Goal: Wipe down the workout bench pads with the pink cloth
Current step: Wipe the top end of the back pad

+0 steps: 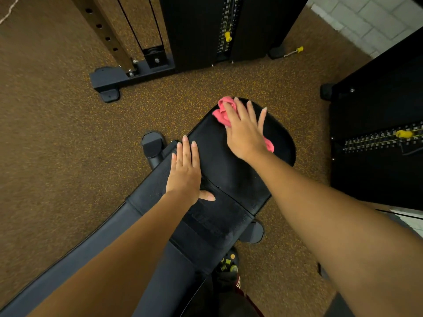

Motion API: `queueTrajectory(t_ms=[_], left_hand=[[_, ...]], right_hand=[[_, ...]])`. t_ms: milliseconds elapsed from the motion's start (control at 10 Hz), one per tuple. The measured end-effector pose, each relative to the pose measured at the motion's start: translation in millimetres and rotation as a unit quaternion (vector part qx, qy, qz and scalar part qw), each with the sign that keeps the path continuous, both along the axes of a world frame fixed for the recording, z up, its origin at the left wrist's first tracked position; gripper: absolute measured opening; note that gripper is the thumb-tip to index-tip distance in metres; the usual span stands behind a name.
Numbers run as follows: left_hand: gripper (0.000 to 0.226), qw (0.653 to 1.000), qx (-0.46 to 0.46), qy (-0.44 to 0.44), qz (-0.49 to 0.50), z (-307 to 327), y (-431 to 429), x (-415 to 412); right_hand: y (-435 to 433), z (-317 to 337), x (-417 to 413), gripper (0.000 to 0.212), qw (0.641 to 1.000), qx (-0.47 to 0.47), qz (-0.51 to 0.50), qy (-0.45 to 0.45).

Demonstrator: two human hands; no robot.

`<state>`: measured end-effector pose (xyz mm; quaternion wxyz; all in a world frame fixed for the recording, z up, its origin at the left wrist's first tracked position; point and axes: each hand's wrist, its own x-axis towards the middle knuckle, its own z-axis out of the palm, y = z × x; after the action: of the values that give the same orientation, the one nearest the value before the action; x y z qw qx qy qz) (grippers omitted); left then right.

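Note:
A black workout bench runs from the lower left to the centre, ending in a rounded seat pad [231, 165]. The back pad [146, 266] lies nearer me, below the gap between the pads. My right hand [246, 131] presses flat, fingers spread, on the bunched pink cloth [223, 110] at the far end of the seat pad. A bit of cloth shows under my wrist too. My left hand [186, 172] rests flat on the left side of the seat pad, fingers straight, thumb at the gap.
Brown speckled rubber floor [57, 138] surrounds the bench. A weight-stack machine [226, 30] with a yellow pin stands behind, its black frame foot [109, 81] at the left. Another black weight stack [377, 133] stands at the right. A bench foot [152, 145] juts left; my shoe [229, 266] is below.

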<state>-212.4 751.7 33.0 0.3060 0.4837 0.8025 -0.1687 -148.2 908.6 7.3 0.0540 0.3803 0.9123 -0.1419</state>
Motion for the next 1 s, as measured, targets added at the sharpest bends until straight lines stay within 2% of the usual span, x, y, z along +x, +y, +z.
queueTrajectory(t_ms=[100, 200, 400, 500, 600, 800, 1000], left_hand=[[0.135, 1.0, 0.0, 0.0, -0.001, 0, -1, -1], [0.135, 1.0, -0.003, 0.0, -0.001, 0, -1, -1], [0.134, 1.0, -0.001, -0.01, 0.0, 2, 0, -1], [0.134, 1.0, -0.002, -0.004, -0.004, 1, -1, -1], [0.133, 1.0, -0.003, -0.001, -0.005, 2, 0, 0], [0.134, 1.0, -0.002, -0.003, -0.006, 3, 1, 1], [0.135, 0.999, 0.018, -0.026, 0.016, 2, 1, -1]], right_hand=[[7, 2, -6, 0.059, 0.998, -0.037, -0.058, 0.01], [-16, 1, -4, 0.062, 0.995, -0.033, -0.085, 0.034], [-7, -4, 8, 0.061, 0.996, -0.023, -0.082, 0.036], [14, -2, 6, 0.059, 0.986, -0.045, -0.157, 0.025], [7, 0, 9, 0.059, 0.984, -0.056, -0.166, 0.02], [-14, -1, 26, 0.061, 0.994, -0.037, -0.1, 0.015], [-1, 4, 20, 0.06, 0.988, -0.083, -0.133, 0.009]])
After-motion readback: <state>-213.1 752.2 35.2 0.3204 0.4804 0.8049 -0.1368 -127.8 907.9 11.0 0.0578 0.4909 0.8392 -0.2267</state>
